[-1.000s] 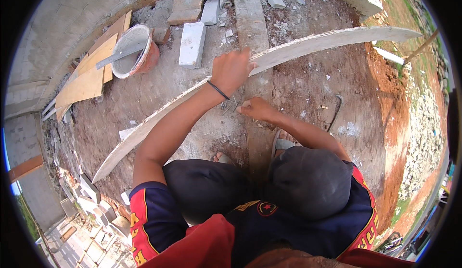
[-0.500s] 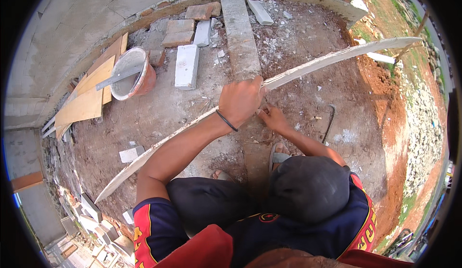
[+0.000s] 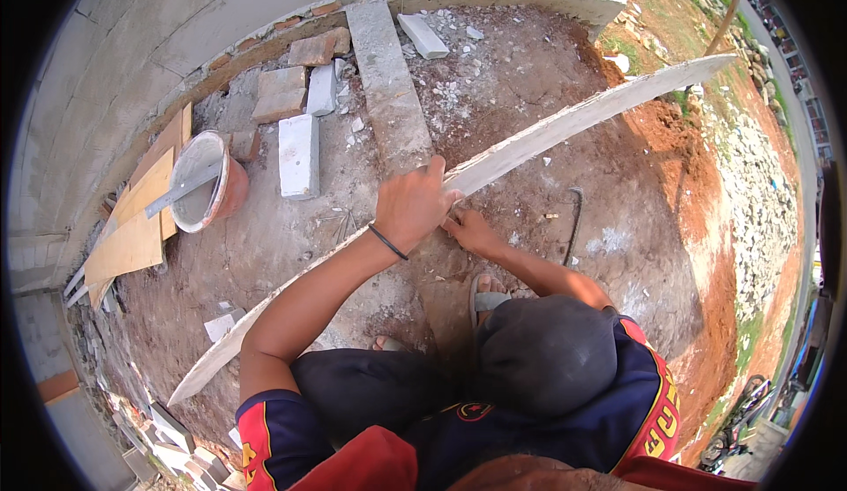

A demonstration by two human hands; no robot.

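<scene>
My left hand (image 3: 413, 209) grips the upper edge of a long pale board (image 3: 573, 125), which stands on edge diagonally in front of me. Close below it, my right hand (image 3: 468, 233) has curled fingers pressed at the board's near face, just under the left hand; whatever those fingers hold is hidden. Some thin metal pieces (image 3: 344, 222), perhaps nails or wire, lie on the ground beyond the board, left of my left hand.
A bucket (image 3: 229, 195) with a metal straightedge stands beside plywood sheets (image 3: 132, 239). White blocks (image 3: 298, 156) and bricks (image 3: 278, 94) lie near a block wall (image 3: 203, 14). A bent dark bar (image 3: 573, 226) rests at right, before a dug reddish edge (image 3: 666, 164).
Both hands have shifted rightward relative to the blocks. My right hand has come up from the thin metal pieces to the board, under my left hand. The view has also shifted.
</scene>
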